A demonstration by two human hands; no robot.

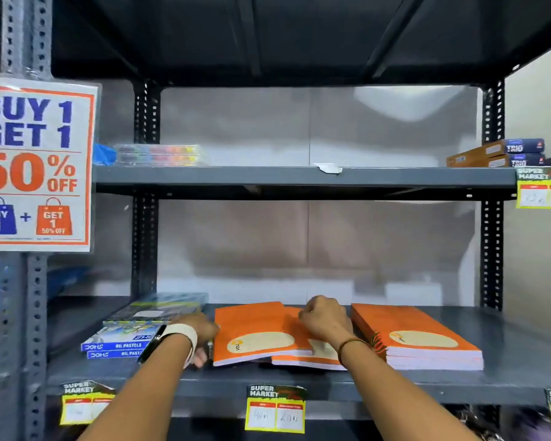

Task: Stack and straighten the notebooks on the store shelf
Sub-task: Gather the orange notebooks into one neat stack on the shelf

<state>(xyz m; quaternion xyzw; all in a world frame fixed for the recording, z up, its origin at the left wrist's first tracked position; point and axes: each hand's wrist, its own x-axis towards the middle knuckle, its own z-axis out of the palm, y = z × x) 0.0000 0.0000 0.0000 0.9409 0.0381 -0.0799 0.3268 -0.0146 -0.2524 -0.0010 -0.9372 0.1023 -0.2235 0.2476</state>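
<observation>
Orange notebooks lie on the lower grey shelf [506, 332]. A loose pile in the middle has a top notebook [255, 332] skewed over a lower one [309, 361]. A neat stack of orange notebooks [427, 338] sits to the right. My left hand [201, 338] presses against the left edge of the loose pile, fingers curled down at its side. My right hand [323, 316] rests on top of the pile's right half, fingers bent and gripping the lower notebook's far edge.
Blue oil pastel boxes [118, 345] and a wrapped pack [159, 308] lie left of the pile. The shelf above holds a marker pack [159, 154] and boxes [497, 152]. Price tags [275, 409] hang on the shelf edge. A sale sign [35, 167] hangs left.
</observation>
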